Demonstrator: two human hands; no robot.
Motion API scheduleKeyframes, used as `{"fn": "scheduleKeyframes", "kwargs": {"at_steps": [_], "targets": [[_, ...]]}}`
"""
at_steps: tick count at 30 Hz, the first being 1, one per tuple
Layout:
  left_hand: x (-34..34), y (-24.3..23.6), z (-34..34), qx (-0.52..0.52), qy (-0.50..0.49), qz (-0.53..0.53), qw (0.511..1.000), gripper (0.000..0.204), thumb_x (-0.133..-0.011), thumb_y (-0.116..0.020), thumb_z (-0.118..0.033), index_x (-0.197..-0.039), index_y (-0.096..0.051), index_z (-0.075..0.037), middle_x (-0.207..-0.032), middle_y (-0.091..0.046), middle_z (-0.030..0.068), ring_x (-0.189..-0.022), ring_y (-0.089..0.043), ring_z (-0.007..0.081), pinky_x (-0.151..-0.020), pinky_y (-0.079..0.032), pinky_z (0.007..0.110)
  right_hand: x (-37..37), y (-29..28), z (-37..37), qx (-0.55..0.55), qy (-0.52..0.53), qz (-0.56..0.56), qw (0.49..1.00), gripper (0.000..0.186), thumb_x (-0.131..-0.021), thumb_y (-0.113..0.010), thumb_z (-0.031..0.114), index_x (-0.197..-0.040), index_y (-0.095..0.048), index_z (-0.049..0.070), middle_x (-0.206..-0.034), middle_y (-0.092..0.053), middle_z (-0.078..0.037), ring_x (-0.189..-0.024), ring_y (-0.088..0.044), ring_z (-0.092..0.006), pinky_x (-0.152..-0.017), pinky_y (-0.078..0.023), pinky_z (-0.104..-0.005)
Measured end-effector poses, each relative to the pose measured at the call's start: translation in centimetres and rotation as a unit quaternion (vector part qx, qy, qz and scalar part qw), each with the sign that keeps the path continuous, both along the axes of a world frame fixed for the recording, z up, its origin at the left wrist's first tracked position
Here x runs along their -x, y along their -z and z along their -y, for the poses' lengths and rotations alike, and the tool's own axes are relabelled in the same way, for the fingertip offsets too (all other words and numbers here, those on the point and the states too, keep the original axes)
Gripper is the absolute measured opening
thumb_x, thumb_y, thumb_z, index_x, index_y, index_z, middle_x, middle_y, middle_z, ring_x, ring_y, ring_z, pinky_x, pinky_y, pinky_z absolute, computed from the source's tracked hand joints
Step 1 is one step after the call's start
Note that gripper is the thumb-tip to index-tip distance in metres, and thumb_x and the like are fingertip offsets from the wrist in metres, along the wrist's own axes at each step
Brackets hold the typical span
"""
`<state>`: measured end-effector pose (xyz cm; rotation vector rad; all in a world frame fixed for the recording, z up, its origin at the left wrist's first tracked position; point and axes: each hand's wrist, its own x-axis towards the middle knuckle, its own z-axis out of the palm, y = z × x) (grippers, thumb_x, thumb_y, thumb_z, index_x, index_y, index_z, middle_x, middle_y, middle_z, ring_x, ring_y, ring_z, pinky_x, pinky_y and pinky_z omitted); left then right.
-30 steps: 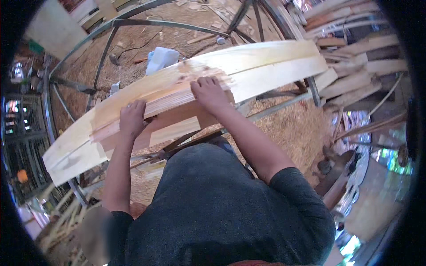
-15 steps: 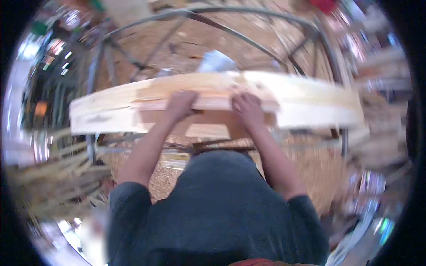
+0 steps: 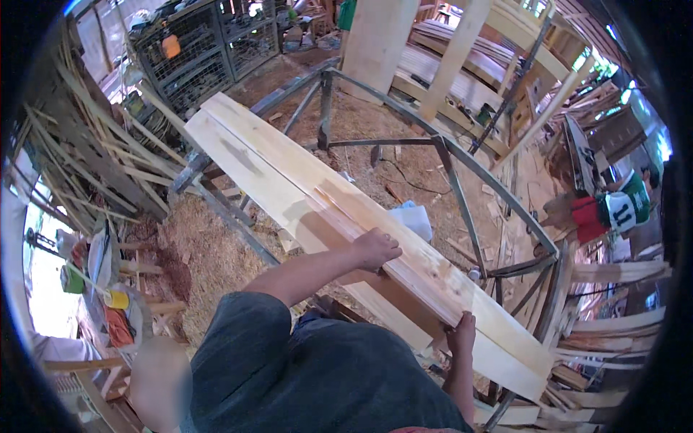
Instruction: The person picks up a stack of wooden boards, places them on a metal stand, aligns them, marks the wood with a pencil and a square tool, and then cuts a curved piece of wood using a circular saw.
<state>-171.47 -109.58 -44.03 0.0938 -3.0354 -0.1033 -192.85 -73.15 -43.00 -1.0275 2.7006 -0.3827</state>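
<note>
A long, narrow, brown-and-pale wooden piece [image 3: 422, 287] is held lengthwise on top of a long, pale-yellow, seamed wooden board surface [image 3: 440, 268]. It is gripped near its middle by the left hand [image 3: 377, 249], with the fingers curled closely over the top edge, and at its right-hand end by the right hand [image 3: 462, 333], with the fingers bent in around the corner (how far the thumbs reach underneath cannot be told). The grips are set apart, it seems, so that the piece is steadied at two points and kept in line with the board surface. That surface is laid across a grey metal frame [image 3: 498, 197], presumably to be raised off the brown, shavings-covered floor [image 3: 209, 252]. Reach on the far side is hindered by the frame's bars, and the near side is taken up by the dark-shirted torso [image 3: 325, 375]. A white plastic container [image 3: 415, 220] is set on the floor beyond. The left is crowded by thin wooden strips [image 3: 141, 173], the right by pale stacked timber [image 3: 628, 343], and a co-worker in green and red [image 3: 621, 206] is seen farther off.
</note>
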Motion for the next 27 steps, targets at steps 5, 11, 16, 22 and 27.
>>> {"fn": "scheduleKeyframes", "kwargs": {"at_steps": [5, 11, 16, 22, 27], "targets": [[0.1, 0.4, -0.3, -0.045, -0.007, 0.004, 0.999, 0.059, -0.072, -0.083, -0.048, -0.116, -0.062, -0.014, -0.110, -0.066, 0.0061, -0.107, -0.068, 0.0267, -0.082, -0.051, 0.045, 0.2, 0.4, -0.6, 0.032, -0.029, -0.043, 0.998, 0.062, -0.068, -0.091, 0.015, -0.116, -0.053, 0.001, -0.104, -0.061, -0.021, -0.099, -0.061, -0.0426, -0.084, -0.052, -0.0502], [0.1, 1.0, 0.3, -0.068, -0.016, -0.003, 0.998, 0.060, -0.069, -0.084, -0.051, -0.111, -0.065, -0.013, -0.105, -0.069, 0.0067, -0.105, -0.068, 0.0278, -0.083, -0.051, 0.046, 0.5, 1.5, -0.2, 0.063, -0.042, -0.046, 0.996, 0.059, -0.068, -0.094, 0.019, -0.109, -0.055, 0.000, -0.094, -0.060, -0.018, -0.087, -0.059, -0.0384, -0.076, -0.049, -0.0470], [-0.1, 1.0, 0.4, -0.069, -0.014, 0.004, 0.997, 0.050, -0.073, -0.084, -0.040, -0.109, -0.065, -0.012, -0.106, -0.069, 0.0093, -0.101, -0.069, 0.0288, -0.085, -0.050, 0.047, 0.6, 1.5, -0.2, 0.048, -0.062, -0.068, 0.995, 0.061, -0.067, -0.095, 0.020, -0.107, -0.055, 0.000, -0.093, -0.059, -0.017, -0.084, -0.057, -0.0366, -0.074, -0.047, -0.0455], [-0.6, 1.1, 0.6, -0.075, -0.016, 0.010, 0.997, 0.050, -0.071, -0.083, -0.032, -0.114, -0.062, -0.016, -0.108, -0.067, 0.0069, -0.108, -0.067, 0.0268, -0.086, -0.048, 0.049, 0.3, 0.7, 0.8, 0.032, -0.049, -0.038, 0.998, 0.059, -0.066, -0.093, 0.015, -0.111, -0.056, 0.001, -0.102, -0.061, -0.020, -0.098, -0.060, -0.0418, -0.086, -0.050, -0.0489], [-4.3, -0.3, 6.3, -0.054, -0.132, 0.077, 0.987, 0.073, -0.062, -0.090, -0.043, -0.128, -0.065, -0.025, -0.123, -0.066, 0.0055, -0.127, -0.058, 0.0268, -0.104, -0.040, 0.056, 0.3, 1.0, 0.4, 0.049, -0.009, -0.009, 0.999, 0.059, -0.066, -0.092, 0.015, -0.112, -0.057, 0.001, -0.109, -0.062, -0.022, -0.106, -0.060, -0.0431, -0.092, -0.050, -0.0499]]}}
